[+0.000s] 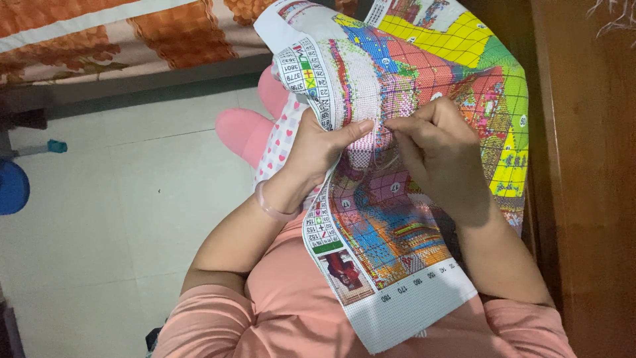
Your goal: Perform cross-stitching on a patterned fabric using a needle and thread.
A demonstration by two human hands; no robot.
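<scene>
A large printed cross-stitch canvas [424,132] is draped over the lap and held up between both hands. The left hand [318,149] is closed on the canvas from behind its left edge, thumb pressed flat on the front. The right hand [434,146] is pinched narrowly at the cloth just beside that thumb; what is pinched is too small to tell. A wooden panel [583,166] stands close along the right edge of the canvas. Pale tiled floor [112,199] lies open to the left, where a pink slipper [242,132] is seen.
</scene>
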